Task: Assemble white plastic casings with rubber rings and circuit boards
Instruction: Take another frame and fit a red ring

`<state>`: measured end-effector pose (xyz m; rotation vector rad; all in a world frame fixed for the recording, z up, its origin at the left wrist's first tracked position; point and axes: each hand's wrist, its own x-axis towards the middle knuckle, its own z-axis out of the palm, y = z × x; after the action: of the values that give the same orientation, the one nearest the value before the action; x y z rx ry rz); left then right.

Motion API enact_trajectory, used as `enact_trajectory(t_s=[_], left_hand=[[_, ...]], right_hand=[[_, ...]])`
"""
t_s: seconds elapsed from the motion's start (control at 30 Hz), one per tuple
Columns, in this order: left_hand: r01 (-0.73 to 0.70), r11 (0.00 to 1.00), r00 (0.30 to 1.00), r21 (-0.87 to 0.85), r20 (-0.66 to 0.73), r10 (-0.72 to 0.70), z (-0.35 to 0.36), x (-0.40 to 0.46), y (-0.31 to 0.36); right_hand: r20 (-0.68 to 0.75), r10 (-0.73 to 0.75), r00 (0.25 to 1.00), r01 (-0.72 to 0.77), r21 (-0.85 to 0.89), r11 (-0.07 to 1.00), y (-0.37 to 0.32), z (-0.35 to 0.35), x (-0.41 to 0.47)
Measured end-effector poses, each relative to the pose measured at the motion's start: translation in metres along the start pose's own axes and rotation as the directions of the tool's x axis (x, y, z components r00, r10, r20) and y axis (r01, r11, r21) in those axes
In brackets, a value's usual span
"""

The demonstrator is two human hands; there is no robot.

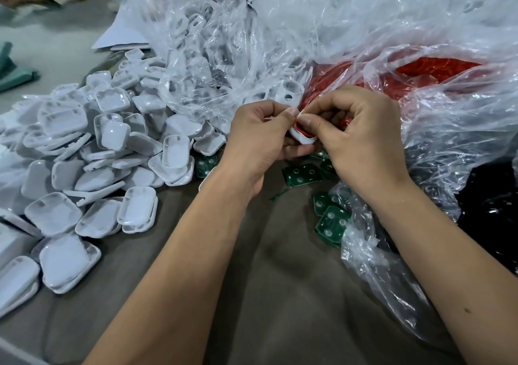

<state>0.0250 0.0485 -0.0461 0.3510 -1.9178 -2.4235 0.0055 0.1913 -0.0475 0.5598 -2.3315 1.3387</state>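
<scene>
Both hands' curled grip on casing

Bare tabletop lies open across the lower centre. A heap of white casings blocks the left; crumpled plastic bags wall off the top and right, and green circuit boards scatter at centre right.

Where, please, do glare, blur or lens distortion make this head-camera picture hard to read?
Head view: glare streaks the crumpled clear plastic bags, veiling the red rubber rings inside; wide-angle distortion bends the edges; the far top-left corner is soft; the pile of white plastic casings and green square circuit boards stay evenly lit and sharp.
</scene>
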Motion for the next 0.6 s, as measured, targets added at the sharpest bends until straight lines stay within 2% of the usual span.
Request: enact_trajectory(t_s=[0.13,0.6], left_hand=[[-0.029,1.0,0.999,-0.004,-0.036,0.029,0.0,-0.0001,-0.0001],[-0.091,0.995,0.995,0.047,-0.024,0.092,-0.0006,-0.0019,-0.0024]], right_hand=[[-0.007,0.002,1.0,-0.002,-0.002,1.0,-0.0002,0.0003,0.0013],[-0.008,0.018,1.0,-0.018,0.075,0.997,-0.0016,0.0003,-0.001]])
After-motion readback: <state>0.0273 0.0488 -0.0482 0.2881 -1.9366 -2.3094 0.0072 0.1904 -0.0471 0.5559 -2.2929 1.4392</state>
